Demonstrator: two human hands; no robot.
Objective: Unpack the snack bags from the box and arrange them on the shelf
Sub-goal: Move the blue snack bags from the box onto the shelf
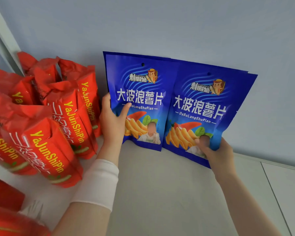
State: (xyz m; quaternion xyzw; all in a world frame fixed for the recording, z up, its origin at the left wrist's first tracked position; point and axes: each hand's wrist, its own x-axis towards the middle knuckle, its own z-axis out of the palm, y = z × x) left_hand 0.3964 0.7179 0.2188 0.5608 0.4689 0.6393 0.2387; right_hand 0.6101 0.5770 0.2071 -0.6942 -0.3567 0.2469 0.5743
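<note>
Two blue snack bags stand upright against the pale back wall on the white shelf [160, 193]. My left hand [111, 120] grips the left blue bag [140, 92] at its left edge, thumb across the front. My right hand [215, 150] pinches the lower right corner of the right blue bag [201, 106], which overlaps the left one slightly. At least one more blue bag edge shows behind the right bag. The box is out of view.
Several red snack bags [54, 126] stand packed in rows on the left of the shelf, right beside my left hand. A white upright post [5, 40] rises at the far left. A seam [276, 198] crosses the shelf surface on the right.
</note>
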